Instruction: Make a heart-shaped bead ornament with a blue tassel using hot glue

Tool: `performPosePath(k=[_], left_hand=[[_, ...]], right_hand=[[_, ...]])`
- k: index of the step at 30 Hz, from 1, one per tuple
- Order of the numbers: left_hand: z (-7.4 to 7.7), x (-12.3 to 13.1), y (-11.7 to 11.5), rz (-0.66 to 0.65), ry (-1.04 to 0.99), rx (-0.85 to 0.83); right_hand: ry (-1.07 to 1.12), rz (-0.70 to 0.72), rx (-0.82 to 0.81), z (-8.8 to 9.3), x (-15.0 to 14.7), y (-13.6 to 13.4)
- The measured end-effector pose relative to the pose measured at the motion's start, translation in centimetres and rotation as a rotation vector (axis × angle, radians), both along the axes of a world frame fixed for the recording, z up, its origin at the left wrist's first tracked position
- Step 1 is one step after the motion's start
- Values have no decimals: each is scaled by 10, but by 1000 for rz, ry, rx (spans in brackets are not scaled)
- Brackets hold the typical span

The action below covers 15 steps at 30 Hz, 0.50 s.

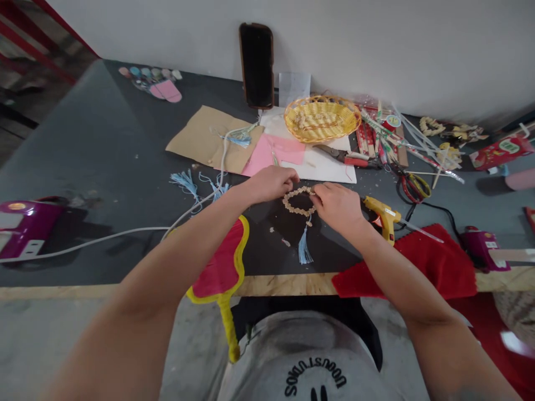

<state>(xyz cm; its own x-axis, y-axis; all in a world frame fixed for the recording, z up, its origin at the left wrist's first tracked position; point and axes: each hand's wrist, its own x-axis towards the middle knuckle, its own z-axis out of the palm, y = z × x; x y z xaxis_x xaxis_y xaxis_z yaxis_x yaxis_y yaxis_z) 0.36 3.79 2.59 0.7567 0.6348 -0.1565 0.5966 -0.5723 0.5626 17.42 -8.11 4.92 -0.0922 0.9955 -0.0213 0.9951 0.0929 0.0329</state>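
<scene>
A beige, knobbly ring-shaped ornament [287, 207] is over the dark table top, and a light blue tassel [305, 248] hangs from its near side. The fingers of my right hand [339, 207] pinch the ornament at its right edge. Just beyond its upper left side, my left hand [273, 184] has its fingers curled together; what they hold, if anything, is hidden. Behind my left hand lie pink paper [288, 147] and a brown paper sheet [204, 139]. Right of my right hand is a yellow glue gun [387, 217].
A yellow wicker basket [321, 133] sits behind pliers [359, 161] and scissors [413, 186]. A phone [257, 67] leans on the wall. Blue tassels [184, 182] and a white cable [137, 229] lie left. Red cloth [443, 262] and a pink-and-yellow fan [221, 267] overlap the front edge.
</scene>
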Motion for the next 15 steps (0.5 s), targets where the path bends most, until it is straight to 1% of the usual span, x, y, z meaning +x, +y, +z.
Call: performPosePath(k=[4, 7, 11, 15], left_hand=[[-3, 2, -3, -65, 88, 140], [-4, 3, -7, -87, 106, 188], [-2, 2, -11, -82, 104, 220], [6, -1, -21, -37, 66, 313]], right_hand=[[-4, 12, -41, 2, 6, 2], [26, 28, -50, 3, 9, 4], [47, 17, -96, 4, 9, 6], [34, -2, -157, 8, 12, 5]])
